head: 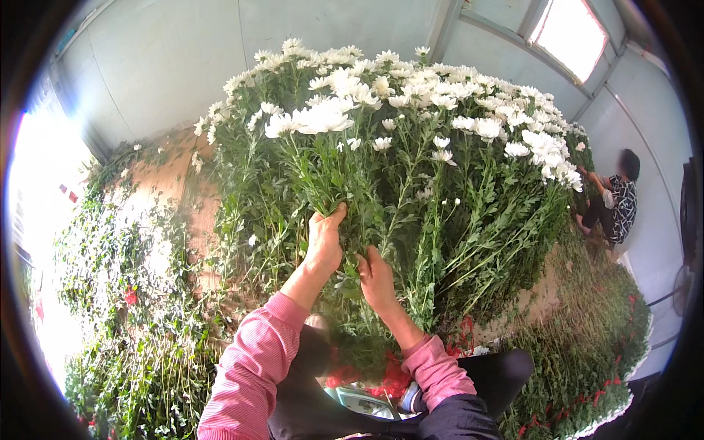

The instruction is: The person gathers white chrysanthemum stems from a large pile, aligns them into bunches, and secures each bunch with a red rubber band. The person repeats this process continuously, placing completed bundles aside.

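Observation:
My left hand is closed around the leafy green stems of a bunch of white chrysanthemums. The bunch's blooms point up and away from me. Lower and to the right, my right hand has its thumb and fingers curled on leafy chrysanthemum stems; its fingertips are partly hidden by foliage. Right in front of both hands stands a broad bank of cut white chrysanthemums, its long stems leaning in several directions.
Stripped leaves and stems cover the left floor beside a brown board. Red ties lie near my knees. Tied bundles lie at right. A person sits by the far-right wall.

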Available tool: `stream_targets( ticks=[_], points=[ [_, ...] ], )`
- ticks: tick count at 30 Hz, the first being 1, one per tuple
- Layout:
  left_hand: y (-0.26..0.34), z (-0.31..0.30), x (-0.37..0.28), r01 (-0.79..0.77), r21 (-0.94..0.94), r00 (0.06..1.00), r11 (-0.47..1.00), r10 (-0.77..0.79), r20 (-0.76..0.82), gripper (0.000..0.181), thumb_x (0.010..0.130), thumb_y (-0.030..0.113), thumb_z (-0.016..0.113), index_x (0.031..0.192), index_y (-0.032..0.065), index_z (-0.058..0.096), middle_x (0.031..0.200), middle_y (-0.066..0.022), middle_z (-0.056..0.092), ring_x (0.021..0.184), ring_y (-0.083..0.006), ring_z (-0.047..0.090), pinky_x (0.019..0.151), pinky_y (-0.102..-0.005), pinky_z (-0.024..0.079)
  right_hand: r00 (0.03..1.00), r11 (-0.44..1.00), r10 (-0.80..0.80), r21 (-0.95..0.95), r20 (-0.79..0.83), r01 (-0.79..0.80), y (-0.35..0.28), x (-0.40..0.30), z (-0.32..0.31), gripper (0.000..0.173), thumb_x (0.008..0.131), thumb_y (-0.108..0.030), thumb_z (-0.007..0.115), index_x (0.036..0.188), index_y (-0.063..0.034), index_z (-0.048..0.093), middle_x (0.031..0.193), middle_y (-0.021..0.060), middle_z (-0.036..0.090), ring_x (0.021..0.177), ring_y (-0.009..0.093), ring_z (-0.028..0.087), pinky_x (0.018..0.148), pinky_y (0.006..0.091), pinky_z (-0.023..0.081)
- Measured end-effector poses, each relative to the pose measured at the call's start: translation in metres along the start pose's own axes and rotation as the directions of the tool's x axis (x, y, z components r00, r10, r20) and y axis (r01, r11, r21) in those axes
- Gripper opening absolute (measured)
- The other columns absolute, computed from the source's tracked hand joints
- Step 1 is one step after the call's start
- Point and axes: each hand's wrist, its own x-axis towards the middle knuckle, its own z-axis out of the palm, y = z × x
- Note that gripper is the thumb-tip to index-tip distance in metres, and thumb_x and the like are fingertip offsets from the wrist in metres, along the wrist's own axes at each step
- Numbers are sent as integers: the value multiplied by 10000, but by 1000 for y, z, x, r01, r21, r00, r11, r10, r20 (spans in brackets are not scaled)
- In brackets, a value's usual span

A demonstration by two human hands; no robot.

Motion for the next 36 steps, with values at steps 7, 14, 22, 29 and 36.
stream_targets(
  ticks=[7,14,22,29,36],
  points=[
    [22,3,-15,73,2,996,997,-73,40,121,990,160,613,1040,53,637,913,-65,696,722,-189,657,616,-339,532,994,1000,-24,10,108,23,4,9,14,160,1001,-147,520,965,-1,464,725,165,493,635,260,444,564,398,401],
    [49,-35,-12,-25,17,999,1000,25,-30,143,997,139,575,1008,2,614,784,-119,681,623,-235,682,554,-371,594,912,994,12,90,411,-54,-2,13,44,151,1026,-153,503,1055,-7,477,709,211,563,572,334,571,519,436,413],
    [51,-55,3,-5,-7,977,1000,4,-214,55,1017,101,510,1048,60,530,808,-111,625,567,-206,571,496,-359,494,971,979,-181,-60,158,192,12,33,46,296,1023,-278,541,1226,-72,605,966,195,671,700,247,653,626,368,533],
    [58,-55,6,-24,19,985,1000,27,-171,205,1010,208,603,986,61,462,814,-114,616,573,-199,544,496,-370,474,890,795,-324,-602,-320,73,133,118,-14,181,854,-200,728,966,-97,628,994,100,561,948,332,598,755,460,514],
    [55,-55,10,-23,73,975,997,38,-219,151,996,189,620,1016,76,522,797,-88,625,574,-183,567,485,-328,474,766,976,-14,-174,-643,-129,145,118,-22,491,835,-221,772,1210,-27,521,1085,128,602,917,283,621,810,409,502]
  ],
)
